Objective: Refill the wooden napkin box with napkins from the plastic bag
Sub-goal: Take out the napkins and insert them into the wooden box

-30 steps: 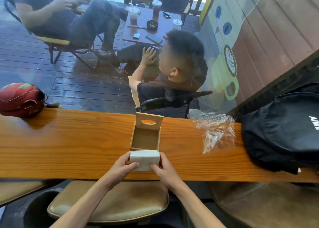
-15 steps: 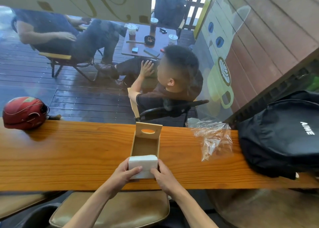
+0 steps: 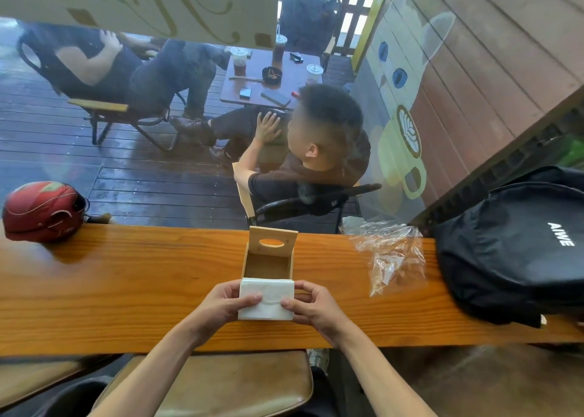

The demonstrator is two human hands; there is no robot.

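A white stack of napkins [image 3: 267, 296] is held between both hands just over the near edge of the wooden napkin box [image 3: 268, 263]. My left hand [image 3: 221, 306] grips its left side and my right hand [image 3: 313, 307] grips its right side, thumbs on top. The box stands open on the wooden counter [image 3: 126, 290], its lid [image 3: 273, 243] with an oval slot tipped up at the far side; the inside looks empty. A crumpled clear plastic bag [image 3: 392, 255] lies to the right of the box.
A black backpack [image 3: 518, 246] fills the counter's right end. A red helmet [image 3: 41, 211] sits at the far left. A tan stool seat [image 3: 234, 385] is below the counter. Behind the glass, people sit at a small table on a deck.
Both hands have carried the napkin stack a little forward, and it now overlaps the box's near edge. The camera view has tilted upward slightly.
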